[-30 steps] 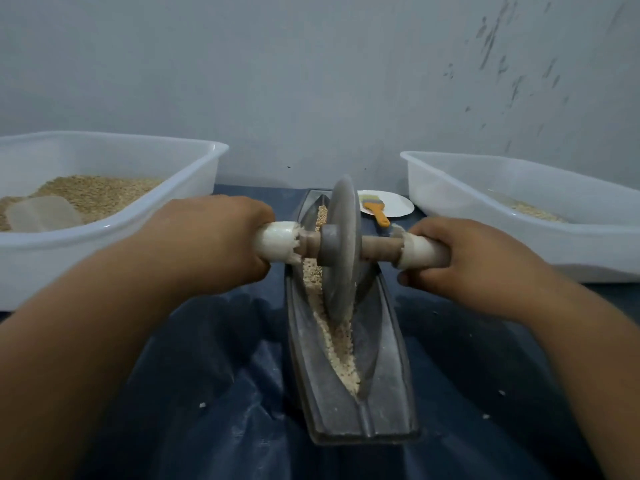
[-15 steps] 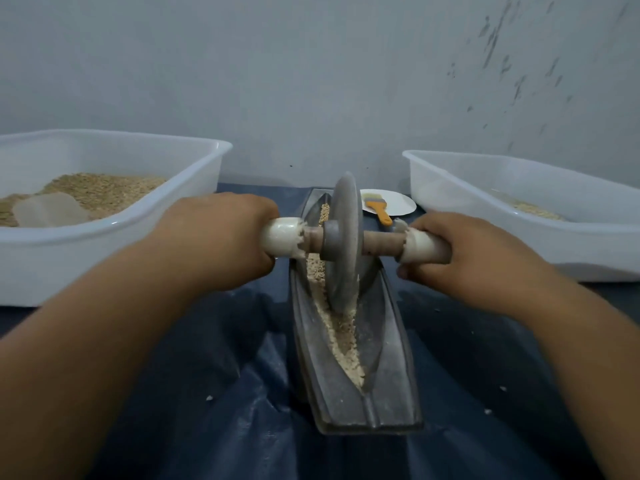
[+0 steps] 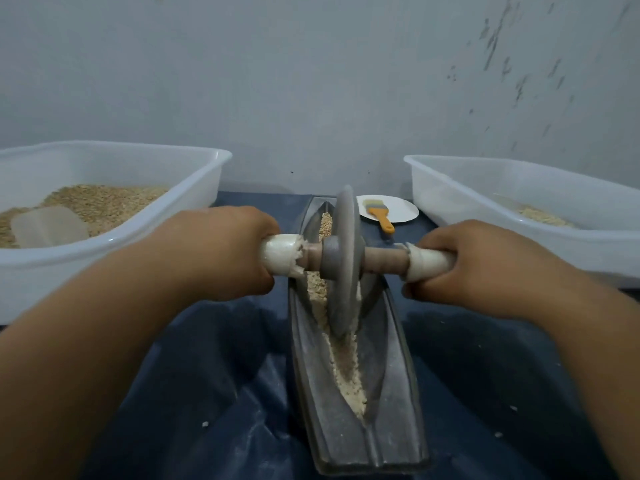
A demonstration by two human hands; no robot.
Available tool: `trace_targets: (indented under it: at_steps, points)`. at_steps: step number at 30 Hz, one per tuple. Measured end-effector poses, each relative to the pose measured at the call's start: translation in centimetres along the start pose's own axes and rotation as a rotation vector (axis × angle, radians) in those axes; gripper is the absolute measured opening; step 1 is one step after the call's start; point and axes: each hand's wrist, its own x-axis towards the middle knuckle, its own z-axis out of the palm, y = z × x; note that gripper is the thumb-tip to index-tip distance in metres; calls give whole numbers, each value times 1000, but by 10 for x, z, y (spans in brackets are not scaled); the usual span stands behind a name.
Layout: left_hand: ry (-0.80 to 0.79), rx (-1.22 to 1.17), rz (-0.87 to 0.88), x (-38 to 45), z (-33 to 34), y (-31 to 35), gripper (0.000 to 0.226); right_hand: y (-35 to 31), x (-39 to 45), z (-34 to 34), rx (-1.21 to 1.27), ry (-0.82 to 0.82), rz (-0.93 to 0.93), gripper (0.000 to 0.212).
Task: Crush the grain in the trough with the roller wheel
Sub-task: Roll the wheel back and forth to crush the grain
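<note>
Two bare forearms and hands show, left hand (image 3: pixel 221 252) and right hand (image 3: pixel 485 268). No sleeve reaches either forearm in view. Neither wrist nor any visible finger carries a ring, watch or band. The nails are hidden from the camera.

Both hands, left hand (image 3: pixel 221 252) and right hand (image 3: pixel 485 268), grip the axle of the roller wheel (image 3: pixel 343 261). It stands upright in the trough (image 3: pixel 391 393), on the grain (image 3: pixel 346 368).

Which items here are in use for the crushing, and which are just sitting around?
In use: roller wheel, trough, grain, left hand, right hand.
Lying about: left tub, scoop, right tub, plate, brush.
</note>
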Motion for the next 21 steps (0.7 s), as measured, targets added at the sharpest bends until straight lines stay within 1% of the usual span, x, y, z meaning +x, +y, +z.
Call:
trace_targets:
  at_steps: [1, 3, 5, 6, 10, 11, 13, 14, 15, 17, 18, 19, 20, 21]
  points:
    - [-29, 28, -8, 10, -1, 1, 20, -1, 11, 0, -95, 22, 0, 24]
    - [-54, 99, -25, 31, -3, 3, 21, -2, 38, -1, -309, 16, -32, 26]
    - [-2, 143, -46, 49, -5, 6, 22, 1, 66, 4, -421, 3, -56, 28]
    - [56, 159, -55, 59, -4, 7, 22, 5, 78, 9, -406, 4, -56, 28]
    - [285, 270, -51, 77, -2, 12, 18, 21, 105, 32, -193, 53, -52, 27]
    - [323, 300, -43, 78, -2, 13, 17, 24, 107, 35, -158, 56, -55, 26]
    - [344, 324, -26, 79, 0, 14, 17, 29, 107, 34, -103, -11, -45, 21]
    - [304, 311, -20, 78, 0, 13, 17, 30, 106, 31, -61, -79, -31, 18]
    - [214, 274, -18, 77, -3, 12, 18, 29, 104, 27, -8, -173, -12, 19]
    - [-68, 146, -38, 75, -12, 10, 19, 25, 100, 15, 47, -388, 17, 33]
    - [-182, 99, -53, 74, -15, 9, 19, 23, 100, 9, 47, -476, 26, 40]
    - [-237, 75, -68, 74, -16, 7, 20, 20, 100, 5, 46, -534, 39, 41]
    - [-224, 68, -75, 75, -15, 6, 19, 17, 103, 1, 41, -551, 50, 39]
    - [-161, 72, -80, 77, -11, 5, 19, 14, 106, -1, 34, -519, 53, 35]
